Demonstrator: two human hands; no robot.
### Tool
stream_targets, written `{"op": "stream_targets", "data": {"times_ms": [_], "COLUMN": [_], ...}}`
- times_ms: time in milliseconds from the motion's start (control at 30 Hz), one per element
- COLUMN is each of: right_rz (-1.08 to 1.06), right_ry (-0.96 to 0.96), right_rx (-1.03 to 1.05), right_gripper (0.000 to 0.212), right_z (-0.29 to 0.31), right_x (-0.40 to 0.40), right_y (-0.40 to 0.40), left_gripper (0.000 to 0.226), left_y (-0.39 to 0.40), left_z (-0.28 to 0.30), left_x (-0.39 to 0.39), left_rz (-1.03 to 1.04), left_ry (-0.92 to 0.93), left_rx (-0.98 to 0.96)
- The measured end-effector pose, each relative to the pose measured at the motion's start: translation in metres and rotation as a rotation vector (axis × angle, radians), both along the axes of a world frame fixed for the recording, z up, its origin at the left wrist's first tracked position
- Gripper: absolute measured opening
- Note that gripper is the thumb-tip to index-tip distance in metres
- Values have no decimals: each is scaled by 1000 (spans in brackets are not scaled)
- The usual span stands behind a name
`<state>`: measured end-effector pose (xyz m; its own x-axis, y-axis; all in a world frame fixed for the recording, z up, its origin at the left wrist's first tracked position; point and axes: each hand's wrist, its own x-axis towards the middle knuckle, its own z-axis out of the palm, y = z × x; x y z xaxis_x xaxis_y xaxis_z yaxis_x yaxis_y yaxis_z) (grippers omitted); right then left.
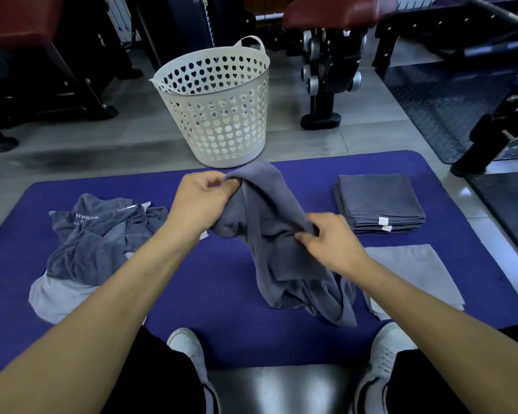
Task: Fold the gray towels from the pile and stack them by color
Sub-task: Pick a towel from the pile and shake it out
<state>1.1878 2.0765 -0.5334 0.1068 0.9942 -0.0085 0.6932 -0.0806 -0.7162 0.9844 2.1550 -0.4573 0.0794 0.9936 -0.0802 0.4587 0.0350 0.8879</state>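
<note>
We risk a crooked fold: the dark gray towel [284, 240] hangs bunched above the mat [222, 294], and no clean corner shows. Our left hand [201, 201] pinches its top edge, fingers curled tight. Our right hand [329, 240] pinches a lower fold. The unfolded pile [96, 234] lies left, the folded dark stack [377, 201] right.

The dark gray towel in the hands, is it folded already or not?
Not folded. The dark gray towel hangs crumpled from the left hand and right hand, its lower end bunched on the mat.
</note>
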Motion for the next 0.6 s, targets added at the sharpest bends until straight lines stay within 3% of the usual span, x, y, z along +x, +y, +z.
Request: {"op": "stream_targets", "data": {"times_ms": [67,133,233,367,500,600], "right_rz": [-61,-97,-29,58,90,23], "right_ry": [45,156,289,326,353,447], "right_rx": [79,132,124,115,104,26], "right_gripper": [14,14,8,5,9,6], "right_z": [11,29,53,68,70,61], "right_x": [4,5,5,7,13,22], "right_y": [5,6,5,0,-4,-9], "left_gripper": [12,9,18,31,32,25], "left_y": [-1,-7,-21,-42,-37,-30], "left_z": [-4,-5,-3,6,0,3], "left_x": [-3,-2,9,31,37,34], "left_rz": [-22,-82,-275,-509,-511,-451], "left_ry": [328,499,421,245,331,263], "left_rx": [92,143,202,234,229,170]}}
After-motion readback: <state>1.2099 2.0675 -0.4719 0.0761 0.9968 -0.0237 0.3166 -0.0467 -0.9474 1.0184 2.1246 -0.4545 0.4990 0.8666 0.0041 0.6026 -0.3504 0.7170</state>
